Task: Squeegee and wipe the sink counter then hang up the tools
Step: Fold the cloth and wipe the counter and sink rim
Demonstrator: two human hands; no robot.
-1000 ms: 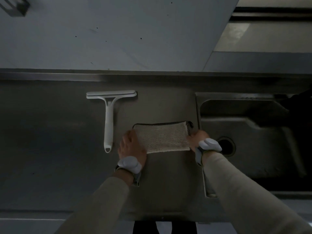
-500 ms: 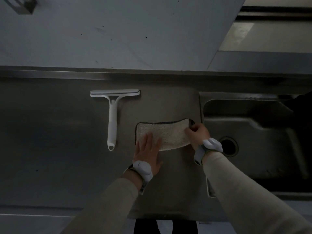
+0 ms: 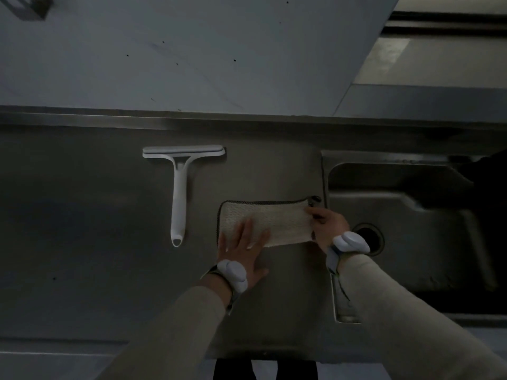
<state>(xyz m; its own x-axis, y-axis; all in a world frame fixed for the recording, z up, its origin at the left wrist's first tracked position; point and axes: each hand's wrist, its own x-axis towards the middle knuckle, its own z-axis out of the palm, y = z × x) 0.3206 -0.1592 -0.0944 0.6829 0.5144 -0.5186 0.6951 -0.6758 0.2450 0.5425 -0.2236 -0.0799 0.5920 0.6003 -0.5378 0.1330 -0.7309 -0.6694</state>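
Left hand [image 3: 242,249] is flat, fingers spread and straight, pressing down on the near-left part of the cloth [image 3: 277,222]. The palm and thumb spill off the cloth's near edge onto the bare counter [image 3: 82,242]. Right hand [image 3: 327,224] is over at the cloth's right end, fingers curled with the fingertips pinching that short edge near its far corner. Both wrists have a pale grey band on them, and both sleeves are a light beige.

The cloth itself is a pale, knobbly-textured rectangle with a dark trim along its far and left edges, lying flat on the steel counter with its long side running left to right. Its right end sits just beside the counter's right edge, where the sink [image 3: 411,242] drops in. There's a little dark loop at the cloth's far-right corner, almost at the sink rim.

The squeegee [image 3: 179,193] is left of the cloth, near but not touching, lying flat. Its blade points toward the counter's back edge and its handle comes toward the front edge. Neither hand is on it.

The sink has a round drain [image 3: 369,238] just right of the right wrist. Behind the counter is a plain grey wall [image 3: 192,50] with a few small dark specks.
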